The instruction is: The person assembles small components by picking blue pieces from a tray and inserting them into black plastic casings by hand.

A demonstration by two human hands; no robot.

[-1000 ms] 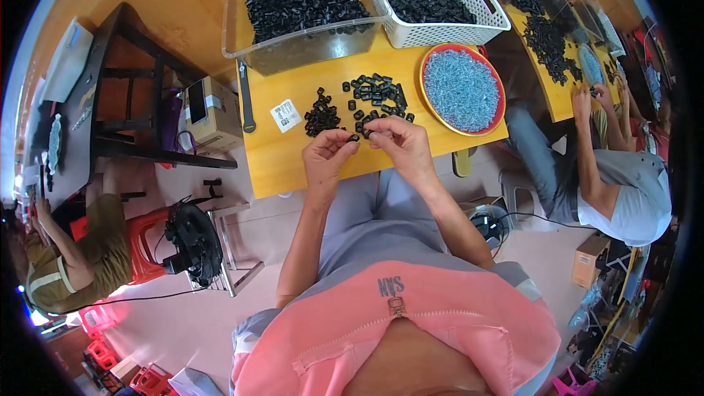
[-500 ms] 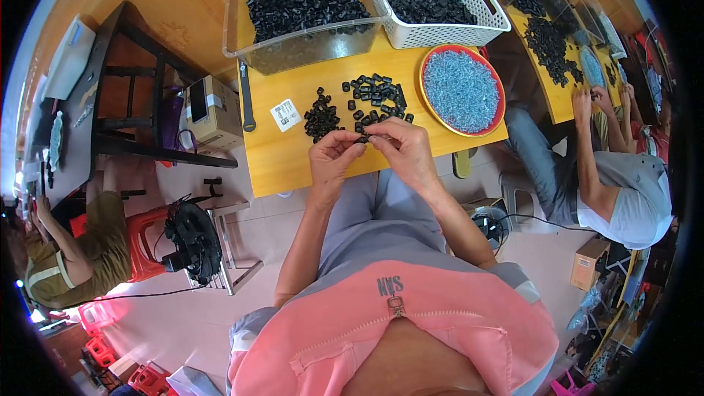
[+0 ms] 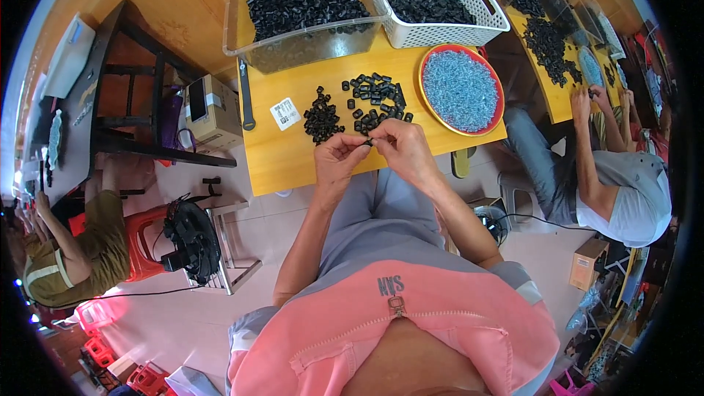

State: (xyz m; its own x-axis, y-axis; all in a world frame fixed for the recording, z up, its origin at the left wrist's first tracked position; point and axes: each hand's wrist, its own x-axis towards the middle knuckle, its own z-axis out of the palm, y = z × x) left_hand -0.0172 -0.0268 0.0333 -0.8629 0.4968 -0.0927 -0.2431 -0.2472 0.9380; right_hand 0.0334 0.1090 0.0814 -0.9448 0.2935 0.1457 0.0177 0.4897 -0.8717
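Yellow tabletop point(image 3: 275, 165), left fingers point(image 3: 343, 148), right fingers point(image 3: 394, 134), black part point(image 3: 368, 142) between, mostly hidden

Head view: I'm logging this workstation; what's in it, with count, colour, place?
Worktables: at least 2, yellow, centre and right
Clear bin: 1, transparent, table back left
Perforated basket: 1, white, beside bin
Small parts: countless, black, bin, basket, worktables
Round tray: 1, red, yellow, table right
Tiny pieces: countless, pale blue, tray
Label: 1, white, table left
Strip: 1, dark, table's left edge
Side table: 1, black, far left
Cardboard boxes: at least 2, brown, both sides
Chair: 1, red, left
Stools: several, red, lower left
Co-workers: at least 2, olive, grey, both sides
Worn top: 1, pink, grey, lower centre
Held part: at least 1, black, table front
Left hand: 1, bare, table front
Right hand: 1, bare, table front
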